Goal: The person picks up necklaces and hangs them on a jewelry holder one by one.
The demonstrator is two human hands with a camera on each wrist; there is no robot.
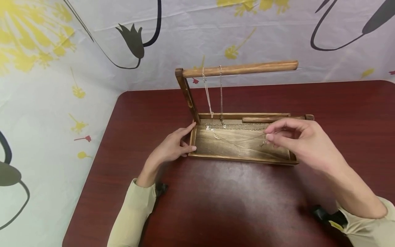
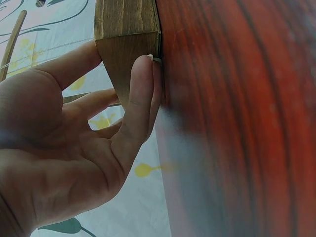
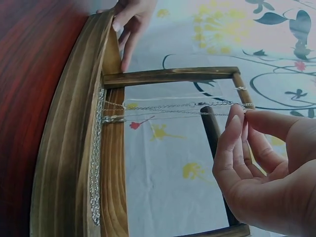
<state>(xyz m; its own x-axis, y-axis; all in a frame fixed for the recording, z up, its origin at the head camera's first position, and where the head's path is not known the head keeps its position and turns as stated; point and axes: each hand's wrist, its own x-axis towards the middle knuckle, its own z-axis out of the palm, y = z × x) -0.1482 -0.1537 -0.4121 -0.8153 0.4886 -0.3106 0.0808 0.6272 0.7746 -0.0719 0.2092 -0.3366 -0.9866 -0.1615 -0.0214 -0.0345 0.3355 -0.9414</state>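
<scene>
My right hand pinches a thin chain necklace between thumb and fingertips, above the right part of a shallow wooden tray. From those fingertips the chain sags left towards the tray floor, and a short end dangles below them. In the right wrist view the pinched chain end shows at the fingertips. My left hand touches the tray's left end with fairly straight fingers, one near the upright post. Two necklaces hang from the horizontal wooden bar: a pale one and a darker chain.
More chains lie along the tray's back side. A short wooden rod lies across the back right. The dark red table ends at a white patterned cloth behind and to the left.
</scene>
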